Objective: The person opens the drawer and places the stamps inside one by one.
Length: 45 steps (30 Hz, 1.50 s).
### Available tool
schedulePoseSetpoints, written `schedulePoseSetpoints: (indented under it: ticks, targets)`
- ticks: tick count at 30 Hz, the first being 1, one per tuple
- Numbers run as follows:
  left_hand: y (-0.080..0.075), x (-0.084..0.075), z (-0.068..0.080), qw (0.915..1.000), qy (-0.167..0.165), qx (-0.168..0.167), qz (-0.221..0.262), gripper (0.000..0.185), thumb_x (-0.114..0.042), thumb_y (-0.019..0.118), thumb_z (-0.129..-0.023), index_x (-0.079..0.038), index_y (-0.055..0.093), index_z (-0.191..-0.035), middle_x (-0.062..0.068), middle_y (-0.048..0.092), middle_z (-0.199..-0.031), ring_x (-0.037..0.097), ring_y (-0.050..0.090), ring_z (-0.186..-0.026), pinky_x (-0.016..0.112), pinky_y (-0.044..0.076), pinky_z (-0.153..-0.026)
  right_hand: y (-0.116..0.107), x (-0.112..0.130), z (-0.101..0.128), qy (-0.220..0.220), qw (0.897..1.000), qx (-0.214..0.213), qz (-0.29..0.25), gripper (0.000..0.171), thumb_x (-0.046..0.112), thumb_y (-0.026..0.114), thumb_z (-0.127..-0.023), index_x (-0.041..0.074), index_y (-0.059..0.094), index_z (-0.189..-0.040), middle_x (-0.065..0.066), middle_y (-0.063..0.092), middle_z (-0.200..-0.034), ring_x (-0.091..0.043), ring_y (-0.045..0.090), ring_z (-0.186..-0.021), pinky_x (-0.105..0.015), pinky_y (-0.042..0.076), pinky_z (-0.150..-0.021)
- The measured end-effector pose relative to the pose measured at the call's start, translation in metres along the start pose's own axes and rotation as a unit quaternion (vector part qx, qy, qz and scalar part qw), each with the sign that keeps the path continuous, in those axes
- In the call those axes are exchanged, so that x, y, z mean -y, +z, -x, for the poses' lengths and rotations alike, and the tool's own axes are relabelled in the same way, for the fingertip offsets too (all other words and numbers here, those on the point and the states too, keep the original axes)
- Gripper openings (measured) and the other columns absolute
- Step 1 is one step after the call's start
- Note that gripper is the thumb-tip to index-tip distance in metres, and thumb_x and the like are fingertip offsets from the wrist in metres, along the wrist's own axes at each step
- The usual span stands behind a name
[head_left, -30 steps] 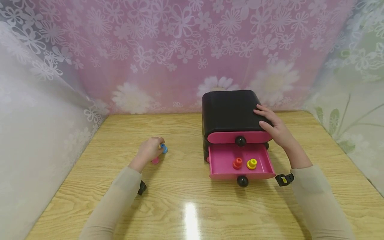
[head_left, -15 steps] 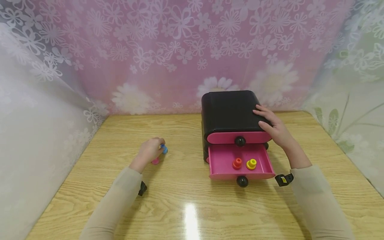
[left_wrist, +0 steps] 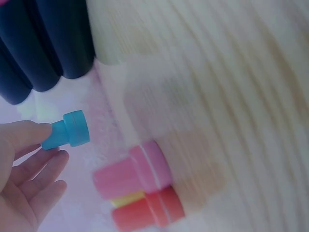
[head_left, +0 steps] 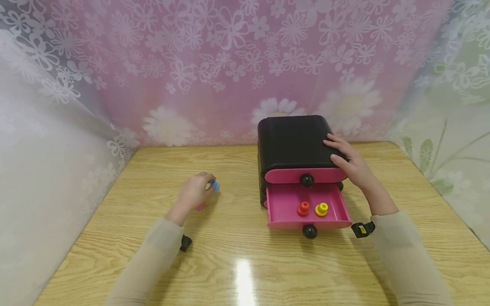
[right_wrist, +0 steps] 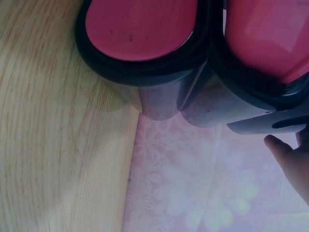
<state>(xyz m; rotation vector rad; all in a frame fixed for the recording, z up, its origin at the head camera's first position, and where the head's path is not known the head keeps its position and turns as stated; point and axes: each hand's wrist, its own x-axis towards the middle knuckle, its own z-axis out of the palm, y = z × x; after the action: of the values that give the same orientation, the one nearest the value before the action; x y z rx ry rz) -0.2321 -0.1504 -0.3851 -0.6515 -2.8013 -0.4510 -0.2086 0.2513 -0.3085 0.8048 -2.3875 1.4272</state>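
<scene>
My left hand [head_left: 194, 190] pinches a small blue toy stamp [left_wrist: 72, 129] between thumb and fingers; in the left wrist view it hangs off the table. Close by stand a pink toy stamp [left_wrist: 137, 169], a red one [left_wrist: 148, 210] and part of a yellow one [left_wrist: 128, 198]; in the head view my hand hides most of them. My right hand [head_left: 352, 163] rests with spread fingers on the right top edge of a black drawer cabinet [head_left: 296, 140]. Its pulled-out pink drawer [head_left: 283, 208] holds a red toy stamp [head_left: 303, 208] and a yellow one [head_left: 321, 209].
Above the pulled-out drawer, a pink top drawer [head_left: 285, 175] is closed, with a round black knob [head_left: 306, 180]. The wooden table [head_left: 229, 238] ends at a flowered pink curtain [head_left: 214, 85] behind, with pale curtains at both sides.
My left hand has moved slightly right with the blue stamp, which has come away from the pink one. My right hand and the cabinet stay in place.
</scene>
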Motion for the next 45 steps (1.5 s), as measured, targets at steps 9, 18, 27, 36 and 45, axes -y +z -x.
schedulePoseSetpoints:
  ticks: [9,18,27,36,45]
  targets:
    - [-0.003,-0.033,0.004,0.9959,0.054,-0.067,0.028,0.017,-0.012,0.066,-0.079,-0.004,0.063,-0.094,0.005,0.061,-0.092,0.020,0.061,-0.079,0.027,0.049,-0.062,-0.004,-0.027,-0.002,0.003,1.000,0.000,0.001,0.040,0.000,0.043,-0.088,-0.009,0.038,-0.127,-0.024,0.020,-0.140,-0.031,0.006,-0.131,-0.059,0.005,-0.098]
    - [-0.010,-0.068,0.007,0.9801,0.134,-0.133,0.061,0.015,-0.009,0.067,-0.077,-0.004,0.064,-0.092,0.004,0.061,-0.089,0.016,0.061,-0.077,0.023,0.049,-0.064,-0.003,-0.034,-0.002,0.003,1.000,-0.002,-0.004,0.040,-0.001,0.042,-0.088,-0.009,0.038,-0.127,-0.024,0.019,-0.140,-0.027,0.005,-0.132,-0.057,0.003,-0.099]
    - [-0.016,-0.096,0.008,0.9667,0.185,-0.160,0.074,0.019,-0.011,0.068,-0.076,-0.004,0.065,-0.093,0.003,0.060,-0.090,0.013,0.060,-0.077,0.021,0.049,-0.062,0.001,-0.008,-0.001,0.001,1.000,-0.004,-0.010,0.039,-0.003,0.042,-0.087,-0.012,0.038,-0.125,-0.026,0.020,-0.138,-0.033,0.006,-0.131,-0.059,0.004,-0.099]
    - [-0.010,-0.120,0.003,0.9523,0.231,-0.181,0.086,0.020,-0.013,0.067,-0.078,-0.003,0.066,-0.095,0.004,0.059,-0.090,0.012,0.058,-0.077,0.017,0.047,-0.065,0.000,-0.008,-0.002,0.005,1.000,-0.005,-0.009,0.039,-0.002,0.042,-0.088,-0.012,0.038,-0.125,-0.026,0.020,-0.139,-0.031,0.006,-0.131,-0.058,0.006,-0.099]
    - [-0.002,-0.140,-0.005,0.9467,0.260,-0.167,0.091,0.020,-0.013,0.067,-0.077,-0.004,0.066,-0.095,0.003,0.058,-0.090,0.010,0.057,-0.075,0.016,0.046,-0.068,-0.003,-0.035,-0.001,0.005,1.000,-0.006,-0.008,0.040,-0.002,0.043,-0.088,-0.008,0.039,-0.127,-0.022,0.020,-0.141,-0.021,0.007,-0.133,-0.056,0.004,-0.100]
